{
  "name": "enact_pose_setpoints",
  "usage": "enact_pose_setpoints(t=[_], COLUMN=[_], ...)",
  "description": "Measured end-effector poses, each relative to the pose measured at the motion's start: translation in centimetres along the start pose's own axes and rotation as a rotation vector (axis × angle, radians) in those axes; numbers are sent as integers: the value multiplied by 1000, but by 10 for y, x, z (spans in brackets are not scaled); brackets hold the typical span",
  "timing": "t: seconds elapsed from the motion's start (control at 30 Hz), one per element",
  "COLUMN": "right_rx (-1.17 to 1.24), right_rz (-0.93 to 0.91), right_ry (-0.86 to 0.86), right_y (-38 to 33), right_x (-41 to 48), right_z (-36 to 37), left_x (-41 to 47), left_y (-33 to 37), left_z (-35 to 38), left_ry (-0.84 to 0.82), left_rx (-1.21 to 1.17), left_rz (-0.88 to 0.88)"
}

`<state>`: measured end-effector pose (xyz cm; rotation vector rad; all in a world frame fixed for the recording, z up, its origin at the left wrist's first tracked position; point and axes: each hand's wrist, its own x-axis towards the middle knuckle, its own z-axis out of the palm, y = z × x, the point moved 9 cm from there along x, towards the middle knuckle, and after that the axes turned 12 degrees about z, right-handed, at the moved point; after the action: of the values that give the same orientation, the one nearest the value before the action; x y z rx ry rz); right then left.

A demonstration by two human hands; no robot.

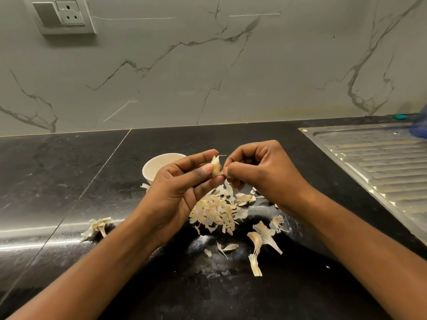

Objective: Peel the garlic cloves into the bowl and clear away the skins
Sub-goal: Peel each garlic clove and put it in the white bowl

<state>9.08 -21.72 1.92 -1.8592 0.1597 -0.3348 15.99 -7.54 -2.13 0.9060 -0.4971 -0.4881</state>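
Note:
My left hand [178, 188] pinches a pale garlic clove [216, 166] between thumb and fingers, above the counter. My right hand [261, 172] has its fingers curled, and its thumb and fingertips pinch the skin at the clove's right side. A white bowl [153, 168] stands behind my left hand, mostly hidden by it; its inside cannot be seen. A heap of papery garlic skins [217, 211] lies on the black counter [69, 181] just below both hands, with looser skins [261, 241] scattered to the right and front.
A separate clump of skin and stem [98, 227] lies at the left. A steel sink drainboard [379, 167] fills the right side, with a small teal object [400, 116] at the wall. A marble backsplash with a wall socket [62, 16] rises behind.

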Motion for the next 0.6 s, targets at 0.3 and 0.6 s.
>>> enact_pose_setpoints(t=[0.3, 0.6], right_rx=[20, -194], right_rz=[14, 43], right_ry=[78, -41], right_y=[3, 8], right_x=[5, 6], right_z=[-18, -5], left_x=[2, 2], left_y=[2, 2], left_z=[-3, -7], left_ry=[7, 47], left_rx=[-62, 58], left_rz=[-20, 13])
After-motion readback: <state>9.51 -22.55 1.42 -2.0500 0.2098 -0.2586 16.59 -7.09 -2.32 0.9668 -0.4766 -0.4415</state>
